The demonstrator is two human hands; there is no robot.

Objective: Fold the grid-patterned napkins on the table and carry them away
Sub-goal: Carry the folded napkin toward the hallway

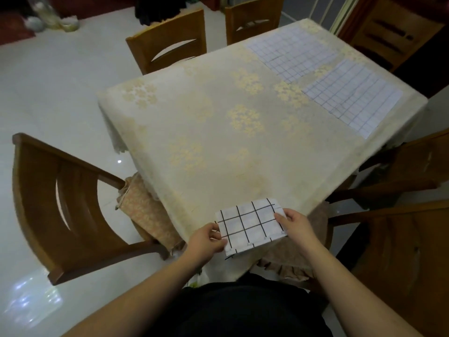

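A folded white napkin with a black grid (250,224) lies at the near corner of the table (218,132), partly past its edge. My left hand (207,240) pinches the napkin's left edge. My right hand (295,224) pinches its right edge. Two more grid-patterned napkins lie spread flat at the far right of the table, one at the back (291,54) and one nearer the right edge (352,96).
The table wears a cream floral tablecloth. Wooden chairs stand around it: one at the near left (63,205), two at the far side (170,42), others on the right (401,244). A patterned seat cushion (145,210) shows under the table's left edge.
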